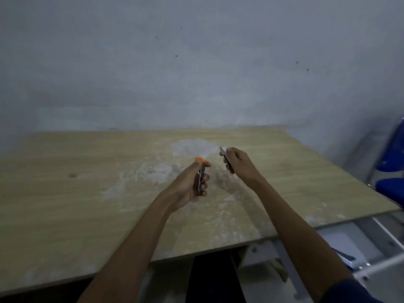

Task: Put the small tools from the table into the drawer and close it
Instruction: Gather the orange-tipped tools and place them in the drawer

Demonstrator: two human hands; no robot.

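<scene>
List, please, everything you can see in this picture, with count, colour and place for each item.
table: one, light wood with pale smears, across the middle
wall: one, grey-blue, behind the table
open drawer: one, grey-white, under the table's right edge
chair seats: two, blue, far right
orange-tipped tool: one, metal with orange end, in the left hand
silver tool: one, pale metal and dark, in the right hand
left hand: one, grip closed on its tool
right hand: one, grip closed on its tool

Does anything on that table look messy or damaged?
Yes. The table has pale, chalky smears across its middle, the densest patch just beyond the hands, like dried residue or worn finish. A small dark spot marks the left side. The drawer at lower right stands open.
</scene>
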